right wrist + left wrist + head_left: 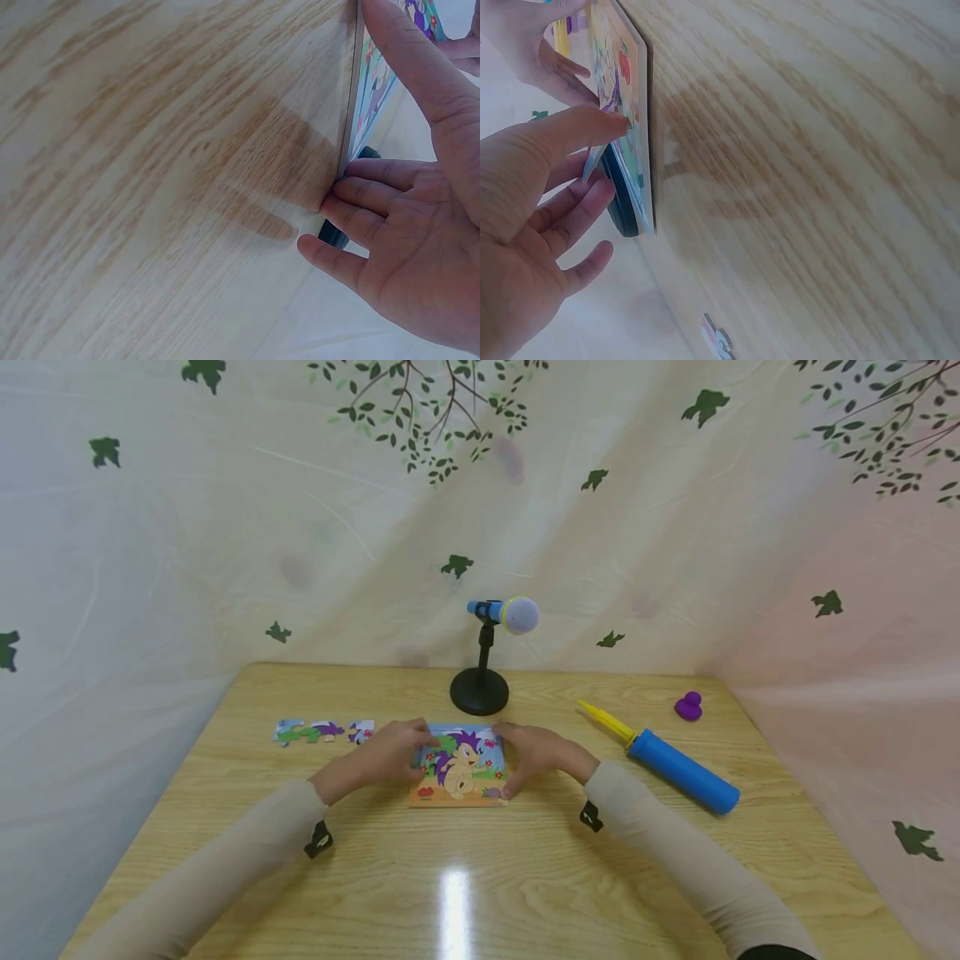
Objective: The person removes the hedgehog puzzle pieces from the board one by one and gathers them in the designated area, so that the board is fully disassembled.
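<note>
A flat jigsaw puzzle (457,800) with a purple-haired hedgehog picture lies on the table between both hands. My left hand (390,753) is at its left side, pinching a thin puzzle piece (592,162) between thumb and fingers, tilted over the picture in the left wrist view. The right hand (534,750) rests against the puzzle's right edge, its thumb near the lower corner and fingers by the upper one. In the right wrist view those fingers (360,196) are fairly straight and touch the board's edge.
Several loose puzzle pieces (309,732) lie left of the puzzle. Behind it stands a toy microphone (519,615) on a black stand (480,692). A blue hand pump (684,770) with a yellow nozzle lies at right, near a small purple object (688,706).
</note>
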{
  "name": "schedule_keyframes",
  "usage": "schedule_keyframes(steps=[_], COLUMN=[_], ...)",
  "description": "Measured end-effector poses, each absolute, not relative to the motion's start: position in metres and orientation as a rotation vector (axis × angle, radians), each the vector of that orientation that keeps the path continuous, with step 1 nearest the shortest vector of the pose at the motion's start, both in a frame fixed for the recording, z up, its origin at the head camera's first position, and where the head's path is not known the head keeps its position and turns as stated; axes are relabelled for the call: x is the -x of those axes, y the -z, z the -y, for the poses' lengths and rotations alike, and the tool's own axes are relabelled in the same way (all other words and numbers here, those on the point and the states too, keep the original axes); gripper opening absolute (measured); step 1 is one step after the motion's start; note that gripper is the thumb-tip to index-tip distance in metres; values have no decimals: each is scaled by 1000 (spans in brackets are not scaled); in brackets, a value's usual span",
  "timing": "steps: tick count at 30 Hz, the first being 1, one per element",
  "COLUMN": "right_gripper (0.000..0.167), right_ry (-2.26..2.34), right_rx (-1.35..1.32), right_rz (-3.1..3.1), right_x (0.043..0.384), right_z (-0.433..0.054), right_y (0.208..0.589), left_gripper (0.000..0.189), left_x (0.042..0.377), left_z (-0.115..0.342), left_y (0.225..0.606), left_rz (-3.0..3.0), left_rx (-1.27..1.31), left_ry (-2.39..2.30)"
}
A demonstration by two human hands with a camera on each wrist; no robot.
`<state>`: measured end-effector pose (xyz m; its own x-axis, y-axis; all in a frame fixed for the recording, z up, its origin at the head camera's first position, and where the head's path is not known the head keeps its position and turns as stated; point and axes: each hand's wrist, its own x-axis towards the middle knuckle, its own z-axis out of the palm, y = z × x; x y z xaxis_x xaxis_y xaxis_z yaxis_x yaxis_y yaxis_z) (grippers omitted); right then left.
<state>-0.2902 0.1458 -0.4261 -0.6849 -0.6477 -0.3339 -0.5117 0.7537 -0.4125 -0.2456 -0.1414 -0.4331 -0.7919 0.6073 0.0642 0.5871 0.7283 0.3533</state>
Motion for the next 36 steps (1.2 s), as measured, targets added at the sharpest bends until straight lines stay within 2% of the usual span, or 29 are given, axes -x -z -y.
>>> schedule_keyframes(steps=[13, 36], right_gripper=[114, 114], right_ry=[399, 383], right_rx=[906, 898], right_rz=[-2482, -2485], right_x=[290, 293], right_z=[-145, -147], right_y=[427, 428], left_gripper=[44, 44], left_x=[240, 216], left_z=[161, 262], left_y=[429, 423], left_rz=[-2972, -3028], left_rx=[-1076, -980], left_ry=[-562, -528])
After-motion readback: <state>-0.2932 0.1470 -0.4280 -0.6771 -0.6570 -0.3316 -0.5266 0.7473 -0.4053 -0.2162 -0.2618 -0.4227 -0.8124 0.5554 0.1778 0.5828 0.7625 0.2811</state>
